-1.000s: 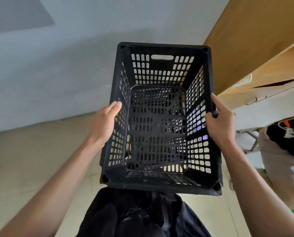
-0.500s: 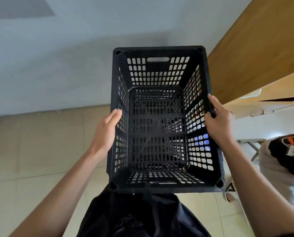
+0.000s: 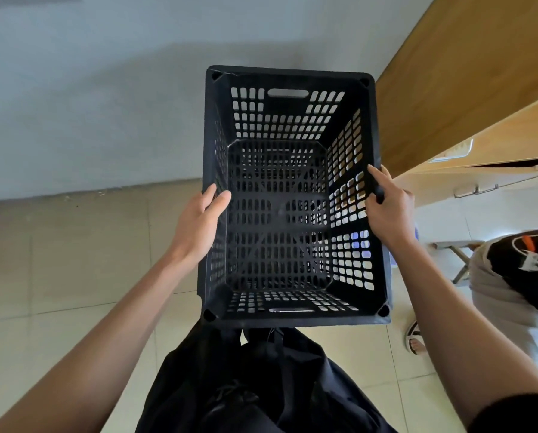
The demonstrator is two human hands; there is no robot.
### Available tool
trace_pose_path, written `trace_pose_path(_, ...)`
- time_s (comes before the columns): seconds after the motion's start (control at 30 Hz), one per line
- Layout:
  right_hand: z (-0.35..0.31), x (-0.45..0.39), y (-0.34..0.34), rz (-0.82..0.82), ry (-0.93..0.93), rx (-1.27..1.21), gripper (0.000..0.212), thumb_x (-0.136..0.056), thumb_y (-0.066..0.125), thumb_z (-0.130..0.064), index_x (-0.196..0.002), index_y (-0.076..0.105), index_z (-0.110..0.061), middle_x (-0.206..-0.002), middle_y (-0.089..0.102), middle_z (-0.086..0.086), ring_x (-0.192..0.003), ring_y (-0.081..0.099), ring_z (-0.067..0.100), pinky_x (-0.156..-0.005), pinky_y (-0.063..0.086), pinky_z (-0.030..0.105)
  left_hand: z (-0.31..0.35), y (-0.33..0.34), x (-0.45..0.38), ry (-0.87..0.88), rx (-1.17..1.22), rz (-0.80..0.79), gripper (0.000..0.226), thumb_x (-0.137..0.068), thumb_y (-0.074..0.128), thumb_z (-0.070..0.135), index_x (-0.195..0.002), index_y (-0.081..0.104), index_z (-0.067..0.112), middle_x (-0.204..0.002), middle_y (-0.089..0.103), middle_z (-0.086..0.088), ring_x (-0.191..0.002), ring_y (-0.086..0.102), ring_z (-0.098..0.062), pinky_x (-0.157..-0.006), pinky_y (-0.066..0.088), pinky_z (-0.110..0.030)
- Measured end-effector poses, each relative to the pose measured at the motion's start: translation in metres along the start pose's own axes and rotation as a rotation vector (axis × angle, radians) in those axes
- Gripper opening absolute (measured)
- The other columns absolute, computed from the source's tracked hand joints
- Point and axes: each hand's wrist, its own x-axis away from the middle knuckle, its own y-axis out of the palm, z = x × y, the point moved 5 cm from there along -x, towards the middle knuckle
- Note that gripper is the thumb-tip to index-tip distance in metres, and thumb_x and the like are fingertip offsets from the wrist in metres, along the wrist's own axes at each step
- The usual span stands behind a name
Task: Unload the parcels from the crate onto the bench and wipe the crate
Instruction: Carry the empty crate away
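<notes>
The black crate (image 3: 292,195) hangs between both hands above the tiled floor (image 3: 74,260). The left hand (image 3: 199,226) grips its left rim, thumb inside. The right hand (image 3: 389,210) curls around the right rim.

Single head-worn wide-angle view, aimed forward and steeply down; black crate (image 3: 292,195) seen close at arm's reach, centred, open top facing lens; tiled floor (image 3: 74,260) seen below; no second view provided
</notes>
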Motion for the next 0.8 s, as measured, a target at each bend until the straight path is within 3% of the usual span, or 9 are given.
trace_pose_path(0.13, 0.002, -0.002, 0.000, -0.044, -0.018, 0.080, 0.065, -0.092, 0.048, 0.000, -0.148, 0.050, -0.034, -0.159, 0.041, 0.004, -0.061, 0.061, 0.010, -0.060, 0.037, -0.003, -0.002, 0.002, 0.001, 0.007, -0.072, -0.022, 0.082, -0.091, 0.044, 0.071, -0.160, 0.028, 0.030, -0.166, 0.026, 0.012, -0.152, 0.022, -0.007, -0.125, 0.016, -0.041)
trace_pose_path(0.2, -0.002, -0.002, 0.000, -0.050, -0.034, 0.133, 0.067, -0.093, 0.047, 0.001, -0.152, 0.045, -0.030, -0.160, 0.040, 0.006, -0.067, 0.062, 0.017, -0.071, 0.045, 0.003, -0.003, 0.001, 0.001, 0.012, -0.088, -0.026, 0.076, -0.095, 0.045, 0.067, -0.160, 0.027, 0.032, -0.166, 0.026, 0.014, -0.152, 0.022, -0.005, -0.122, 0.015, -0.035)
trace_pose_path(0.23, -0.005, -0.003, 0.000, -0.052, -0.033, 0.160, 0.068, -0.093, 0.046, 0.002, -0.154, 0.042, -0.028, -0.160, 0.040, 0.007, -0.077, 0.064, 0.024, -0.082, 0.052, 0.018, -0.004, 0.002, 0.000, 0.018, -0.096, -0.022, 0.073, -0.097, 0.047, 0.064, -0.160, 0.028, 0.032, -0.165, 0.028, 0.015, -0.149, 0.024, 0.000, -0.119, 0.017, -0.030)
trace_pose_path(0.33, -0.012, -0.002, 0.000, -0.066, -0.022, 0.238, 0.071, -0.092, 0.045, 0.002, -0.158, 0.033, -0.025, -0.163, 0.034, 0.008, -0.114, 0.062, 0.039, -0.096, 0.051, 0.043, -0.005, 0.005, 0.002, 0.075, -0.226, 0.010, 0.069, -0.101, 0.052, 0.050, -0.161, 0.026, 0.030, -0.140, 0.051, 0.023, -0.095, 0.044, 0.035, -0.092, 0.033, -0.006)
trace_pose_path(0.4, -0.017, 0.003, 0.002, -0.096, -0.023, 0.288, 0.072, -0.092, 0.046, -0.001, -0.159, 0.029, -0.024, -0.167, 0.025, 0.009, -0.120, 0.060, 0.042, -0.091, 0.054, 0.046, -0.006, 0.008, 0.006, 0.103, -0.343, 0.003, 0.069, -0.101, 0.052, 0.046, -0.162, 0.023, 0.028, -0.135, 0.054, 0.016, -0.074, 0.055, 0.026, -0.074, 0.040, -0.002)
trace_pose_path(0.47, -0.020, 0.011, 0.007, -0.140, -0.021, 0.335, 0.070, -0.093, 0.047, -0.005, -0.158, 0.028, -0.023, -0.170, 0.014, 0.011, -0.122, 0.058, 0.043, -0.086, 0.056, 0.047, -0.008, 0.008, 0.010, 0.138, -0.464, 0.005, 0.069, -0.101, 0.052, 0.046, -0.162, 0.023, 0.030, -0.160, 0.036, 0.001, -0.116, 0.061, 0.002, -0.096, 0.039, -0.015)
trace_pose_path(0.53, -0.019, 0.021, 0.013, -0.184, -0.013, 0.368, 0.068, -0.095, 0.048, -0.009, -0.158, 0.027, -0.023, -0.171, 0.000, 0.010, -0.135, 0.047, 0.042, -0.092, 0.054, 0.050, -0.008, 0.008, 0.016, 0.159, -0.567, 0.035, 0.067, -0.101, 0.051, 0.048, -0.161, 0.025, 0.030, -0.170, 0.016, -0.002, -0.144, 0.041, -0.020, -0.103, 0.035, -0.029)
trace_pose_path(0.63, -0.013, 0.039, 0.018, -0.206, -0.014, 0.374, 0.065, -0.097, 0.048, -0.012, -0.158, 0.028, -0.024, -0.170, -0.012, 0.007, -0.150, 0.022, 0.038, -0.103, 0.046, 0.054, -0.007, 0.010, 0.029, 0.182, -0.677, 0.054, 0.066, -0.102, 0.050, 0.049, -0.160, 0.027, 0.029, -0.171, 0.005, -0.001, -0.150, 0.031, -0.025, -0.114, 0.035, -0.041)
trace_pose_path(0.8, -0.006, 0.063, 0.018, -0.203, -0.042, 0.390, 0.063, -0.098, 0.048, -0.011, -0.157, 0.032, -0.024, -0.170, -0.016, 0.004, -0.154, 0.011, 0.035, -0.106, 0.045, 0.054, -0.009, 0.014, 0.054, 0.189, -0.730, 0.038, 0.064, -0.102, 0.049, 0.049, -0.160, 0.029, 0.029, -0.172, 0.001, 0.003, -0.127, 0.057, -0.028, -0.108, 0.046, -0.047)
